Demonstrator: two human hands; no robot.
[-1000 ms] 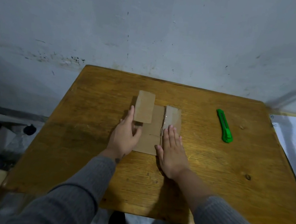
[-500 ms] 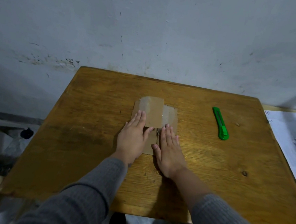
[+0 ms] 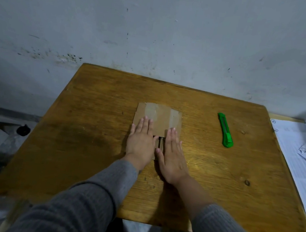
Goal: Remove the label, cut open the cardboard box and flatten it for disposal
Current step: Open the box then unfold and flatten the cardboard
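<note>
Both hands lie flat with straight fingers, the left hand (image 3: pixel 140 142) and right hand (image 3: pixel 173 155) side by side pressing the near half of the flattened cardboard box (image 3: pixel 158 117) mid-table, its folded flaps extending away toward the wall.

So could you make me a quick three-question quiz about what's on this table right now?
1. True or false: the green utility knife is held in a hand.
2. What do the left hand and right hand press on?
A. the papers
B. the flattened cardboard box
C. the bare wooden table
3. Fill in: the knife lies to the ___ of the cardboard.

Key: 1 false, it lies on the table; 2 B; 3 right.
</note>
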